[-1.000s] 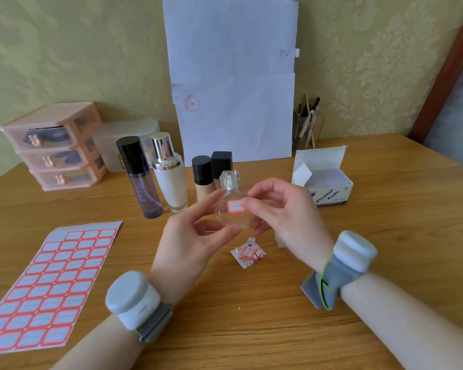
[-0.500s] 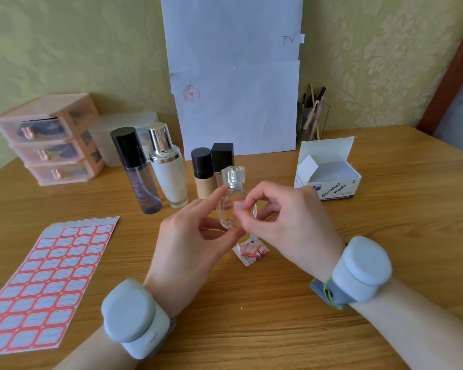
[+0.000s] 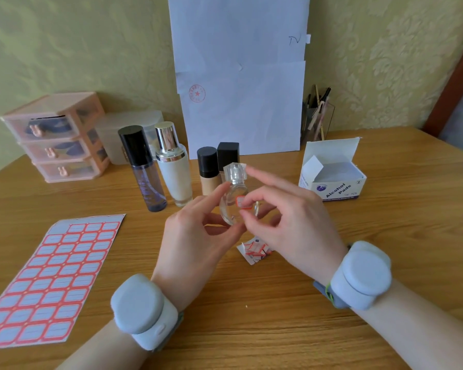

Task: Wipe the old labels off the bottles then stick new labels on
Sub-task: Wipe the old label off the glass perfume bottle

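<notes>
Glass bottle, small and round, is held upright over the middle of the table, just in front of the row of taller bottles. The left hand grips it lightly, thumb and fingers round its belly. The right hand has its thumb and a curled finger closed on the red-edged label on the bottle's front. I cannot tell whether that label is coming off or going on. Either way the hold looks slight: a firm tug could twist the slick glass loose and drop it onto the scraps below, or against the row behind. Pulled fast, the label may tear and leave gum; pressed carelessly, it may sit crooked.
</notes>
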### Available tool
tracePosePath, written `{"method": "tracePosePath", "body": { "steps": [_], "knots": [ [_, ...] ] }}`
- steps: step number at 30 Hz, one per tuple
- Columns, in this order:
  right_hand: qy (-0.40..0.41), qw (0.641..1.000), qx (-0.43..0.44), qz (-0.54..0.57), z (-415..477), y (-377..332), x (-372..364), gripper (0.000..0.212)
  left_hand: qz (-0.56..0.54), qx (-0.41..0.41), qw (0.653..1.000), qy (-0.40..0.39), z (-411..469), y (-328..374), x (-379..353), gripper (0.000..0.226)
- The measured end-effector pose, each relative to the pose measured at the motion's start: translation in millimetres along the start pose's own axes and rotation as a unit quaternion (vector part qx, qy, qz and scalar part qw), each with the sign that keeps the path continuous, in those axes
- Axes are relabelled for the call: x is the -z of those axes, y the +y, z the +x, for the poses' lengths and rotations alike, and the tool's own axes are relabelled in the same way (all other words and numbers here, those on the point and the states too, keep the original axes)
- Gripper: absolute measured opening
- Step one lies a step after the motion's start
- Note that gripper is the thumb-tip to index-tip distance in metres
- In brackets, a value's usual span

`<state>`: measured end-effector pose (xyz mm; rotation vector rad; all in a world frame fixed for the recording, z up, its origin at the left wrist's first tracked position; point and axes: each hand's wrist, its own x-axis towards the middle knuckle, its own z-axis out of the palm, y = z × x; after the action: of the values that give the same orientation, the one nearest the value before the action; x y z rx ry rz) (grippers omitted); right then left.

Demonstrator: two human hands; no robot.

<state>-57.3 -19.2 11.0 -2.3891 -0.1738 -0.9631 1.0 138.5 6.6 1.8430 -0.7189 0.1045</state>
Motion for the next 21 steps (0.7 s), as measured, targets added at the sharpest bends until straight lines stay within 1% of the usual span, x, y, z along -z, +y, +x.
{"method": "tracePosePath", "body": {
  "steps": [7, 10, 14, 18, 21],
  "knots": [
    [0.016, 0.997, 0.047, -0.053, -0.1, -3.2, -3.1, 0.015, 0.037, -0.02, 0.999, -0.001, -1.9, 2.5, -0.6, 0.061],
    [0.022, 0.997, 0.048, -0.053, 0.9, -3.3, -4.1, 0.013, 0.027, -0.016, 1.0, 0.002, -2.1, 3.2, -1.4, 0.061],
    [0.028, 0.997, 0.047, -0.049, 0.2, -3.3, -5.9, 0.015, 0.004, -0.001, 1.0, 0.01, -1.7, 3.2, -2.0, 0.062],
    [0.036, 0.998, 0.031, -0.028, 1.1, -3.4, -3.5, 0.017, -0.01, -0.003, 1.0, 0.018, -2.0, 5.4, -1.2, 0.061],
    [0.025, 0.998, 0.038, -0.05, 1.2, -4.9, -0.6, 0.014, -0.006, -0.004, 1.0, 0.019, -2.6, 5.4, -1.9, 0.062]
  ]
}}
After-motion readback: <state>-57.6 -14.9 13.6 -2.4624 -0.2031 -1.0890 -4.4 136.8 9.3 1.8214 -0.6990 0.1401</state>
